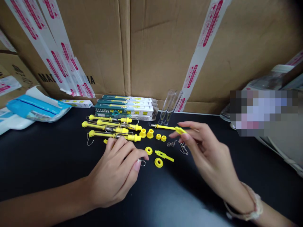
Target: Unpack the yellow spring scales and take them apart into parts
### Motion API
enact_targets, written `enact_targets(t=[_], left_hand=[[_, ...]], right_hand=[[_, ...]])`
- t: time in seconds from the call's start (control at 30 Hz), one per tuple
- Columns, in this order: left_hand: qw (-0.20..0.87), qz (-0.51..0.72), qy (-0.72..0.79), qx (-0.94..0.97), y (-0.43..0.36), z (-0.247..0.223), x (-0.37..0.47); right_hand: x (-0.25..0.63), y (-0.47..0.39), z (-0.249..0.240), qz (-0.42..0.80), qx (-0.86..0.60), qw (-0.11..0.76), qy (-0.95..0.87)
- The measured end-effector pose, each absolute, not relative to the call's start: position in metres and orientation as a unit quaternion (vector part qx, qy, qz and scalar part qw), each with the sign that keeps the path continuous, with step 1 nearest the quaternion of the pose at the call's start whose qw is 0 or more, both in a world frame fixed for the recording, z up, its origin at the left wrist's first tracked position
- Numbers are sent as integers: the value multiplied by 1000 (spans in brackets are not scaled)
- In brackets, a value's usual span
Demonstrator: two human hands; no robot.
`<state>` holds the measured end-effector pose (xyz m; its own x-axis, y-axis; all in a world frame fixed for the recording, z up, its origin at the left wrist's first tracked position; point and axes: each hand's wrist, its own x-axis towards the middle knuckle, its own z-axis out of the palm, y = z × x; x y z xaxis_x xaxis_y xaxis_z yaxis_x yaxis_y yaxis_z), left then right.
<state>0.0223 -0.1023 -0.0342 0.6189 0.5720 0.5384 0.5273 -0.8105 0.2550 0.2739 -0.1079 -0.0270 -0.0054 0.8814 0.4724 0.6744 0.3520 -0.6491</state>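
Between the thumb and fingers of my right hand (pixel 210 154) is the flat end of a yellow plastic rod (pixel 167 127), pointing left. A small metal spring (pixel 152 125) sits at its far end. My left hand (pixel 115 173) is closed, with a bent wire hook (pixel 142 163) showing at its thumb and index fingertip. A yellow tip (pixel 105 142) shows past its other fingers; whether it is held I cannot tell. Between the hands lie yellow rings (pixel 158 163), a flat yellow strip (pixel 164 155), small yellow caps (pixel 163 138), and loose springs and wire hooks (pixel 183 148).
Several assembled spring scales (pixel 113 135) lie behind my left hand, with printed boxes (pixel 125 108) stacked beyond. Clear tubes (pixel 169 108) stand against the cardboard (pixel 153 56). A blue packet (pixel 40 105) lies left; a plastic bottle (pixel 267 78) is at the right.
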Motion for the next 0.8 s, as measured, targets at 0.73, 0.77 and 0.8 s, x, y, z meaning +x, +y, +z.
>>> enact_targets(t=[0.73, 0.77, 0.8], left_hand=[[4, 299, 303, 905, -96, -37, 27], [7, 300, 302, 905, -96, -38, 27], [9, 301, 302, 904, -96, -38, 27]], right_hand=[[319, -76, -16, 216, -574, 340, -713], [313, -80, -15, 226, -554, 347, -723], [305, -85, -15, 233, -542, 339, -733]])
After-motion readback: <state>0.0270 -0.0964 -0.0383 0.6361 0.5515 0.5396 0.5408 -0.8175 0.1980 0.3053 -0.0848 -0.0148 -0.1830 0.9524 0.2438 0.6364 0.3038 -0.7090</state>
